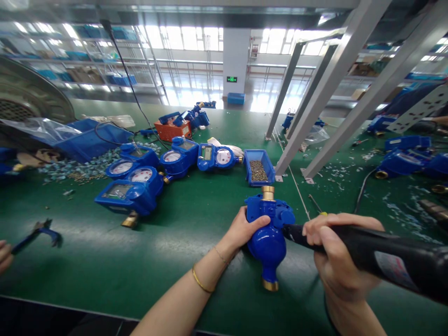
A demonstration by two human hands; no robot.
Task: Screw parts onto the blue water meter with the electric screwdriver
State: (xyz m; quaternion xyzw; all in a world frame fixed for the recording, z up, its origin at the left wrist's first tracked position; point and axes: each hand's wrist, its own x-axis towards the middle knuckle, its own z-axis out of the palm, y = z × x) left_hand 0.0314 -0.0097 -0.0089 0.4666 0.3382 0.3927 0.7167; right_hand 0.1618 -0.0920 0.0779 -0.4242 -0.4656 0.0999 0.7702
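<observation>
bright daylit shop floor, wide-angle warp, backlit far end.

from my remote seat: main light comes thru the far windows [196, 37], blown out to white, w/ glare pooling on the floor below them. the green table [105, 266] is evenly lit, soft sheen only, shadows short & faint under the blue meters [140, 182] and under the left hand [241, 228]. strong fisheye: frame posts [336, 88] lean & bow outward, shelves at left curve. centre is sharp; edges go soft, esp. the black tool [385, 261] in the right hand [339, 261] smearing near the right border, & upper-left corner hazy.
</observation>
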